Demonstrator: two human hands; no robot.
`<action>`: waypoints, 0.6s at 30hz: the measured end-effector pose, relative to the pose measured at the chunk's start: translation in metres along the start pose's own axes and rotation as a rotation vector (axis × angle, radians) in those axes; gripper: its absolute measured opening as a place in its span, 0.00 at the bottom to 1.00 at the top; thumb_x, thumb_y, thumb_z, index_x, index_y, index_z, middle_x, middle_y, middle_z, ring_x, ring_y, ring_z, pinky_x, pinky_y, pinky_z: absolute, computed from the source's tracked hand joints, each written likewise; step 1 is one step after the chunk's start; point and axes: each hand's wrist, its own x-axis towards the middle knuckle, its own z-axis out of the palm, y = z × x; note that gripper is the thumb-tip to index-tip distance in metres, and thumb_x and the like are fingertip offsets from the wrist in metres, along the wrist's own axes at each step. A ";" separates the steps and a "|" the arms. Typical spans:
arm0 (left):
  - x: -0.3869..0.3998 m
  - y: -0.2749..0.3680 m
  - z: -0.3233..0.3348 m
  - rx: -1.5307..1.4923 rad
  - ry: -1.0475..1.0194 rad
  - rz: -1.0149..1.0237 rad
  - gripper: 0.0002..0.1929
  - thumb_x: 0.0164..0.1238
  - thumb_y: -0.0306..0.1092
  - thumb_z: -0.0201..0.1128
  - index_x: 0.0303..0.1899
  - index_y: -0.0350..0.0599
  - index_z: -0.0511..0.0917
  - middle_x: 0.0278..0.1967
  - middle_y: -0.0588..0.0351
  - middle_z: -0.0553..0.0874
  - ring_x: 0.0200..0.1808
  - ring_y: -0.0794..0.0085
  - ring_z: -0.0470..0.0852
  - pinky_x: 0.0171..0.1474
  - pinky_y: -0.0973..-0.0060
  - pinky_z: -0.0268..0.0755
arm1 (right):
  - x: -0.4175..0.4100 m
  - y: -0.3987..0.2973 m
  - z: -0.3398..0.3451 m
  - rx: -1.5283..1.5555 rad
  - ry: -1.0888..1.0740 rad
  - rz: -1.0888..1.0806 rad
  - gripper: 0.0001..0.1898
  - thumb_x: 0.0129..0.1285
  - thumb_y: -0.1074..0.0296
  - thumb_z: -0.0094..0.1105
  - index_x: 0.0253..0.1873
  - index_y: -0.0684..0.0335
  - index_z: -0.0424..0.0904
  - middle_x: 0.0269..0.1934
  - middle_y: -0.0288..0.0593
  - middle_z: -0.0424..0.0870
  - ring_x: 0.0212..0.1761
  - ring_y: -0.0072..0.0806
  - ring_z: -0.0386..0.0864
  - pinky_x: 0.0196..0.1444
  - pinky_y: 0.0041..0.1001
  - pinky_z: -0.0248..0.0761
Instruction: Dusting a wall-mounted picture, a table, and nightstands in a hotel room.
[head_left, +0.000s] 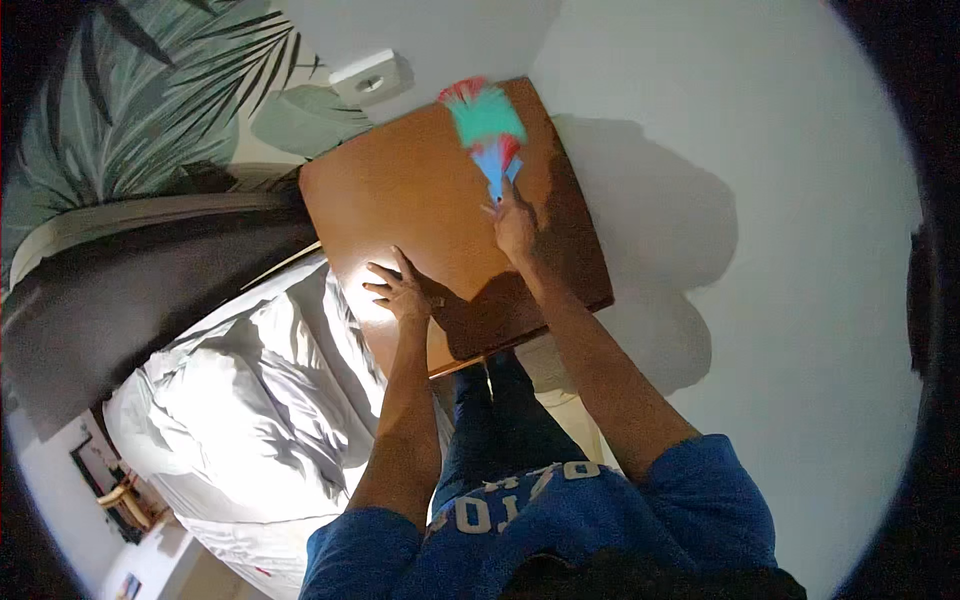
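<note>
A brown wooden bedside table top (420, 195) lies in front of me in the head view. My right hand (515, 229) is closed around the handle of a colourful duster (486, 120), whose red, green and blue bristles are over the far part of the wood. The duster's handle is mostly hidden by my fingers. Near the left edge of the wood, my left hand (401, 289) is spread with fingers apart over a bright glare and holds nothing. Whether its palm presses on the wood cannot be told.
An unmade bed with rumpled white bedding (247, 397) and a dark headboard (150, 277) stands at the left. A wall socket (371, 81) is beyond the wooden top. A white wall (810, 300) bounds the right side.
</note>
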 end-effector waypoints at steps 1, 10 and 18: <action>-0.003 0.000 -0.002 0.011 0.052 -0.011 0.66 0.24 0.51 0.75 0.64 0.61 0.29 0.62 0.30 0.36 0.60 0.28 0.47 0.50 0.45 0.63 | -0.006 -0.007 0.004 -0.205 -0.136 -0.095 0.31 0.55 0.84 0.42 0.64 0.55 0.53 0.50 0.51 0.72 0.44 0.37 0.76 0.46 0.31 0.73; -0.005 -0.007 -0.018 -0.042 -0.092 -0.049 0.66 0.26 0.53 0.75 0.64 0.64 0.28 0.63 0.33 0.35 0.61 0.30 0.45 0.55 0.46 0.58 | -0.009 -0.070 0.063 -0.462 -0.479 -0.202 0.32 0.56 0.77 0.42 0.64 0.39 0.50 0.44 0.53 0.75 0.42 0.46 0.76 0.43 0.41 0.70; -0.005 -0.007 -0.024 -0.042 -0.110 -0.040 0.68 0.25 0.55 0.74 0.64 0.61 0.26 0.63 0.32 0.36 0.61 0.30 0.45 0.55 0.47 0.57 | 0.009 -0.104 0.092 -0.525 -0.556 -0.342 0.28 0.59 0.74 0.41 0.63 0.40 0.54 0.48 0.49 0.73 0.47 0.43 0.73 0.48 0.38 0.68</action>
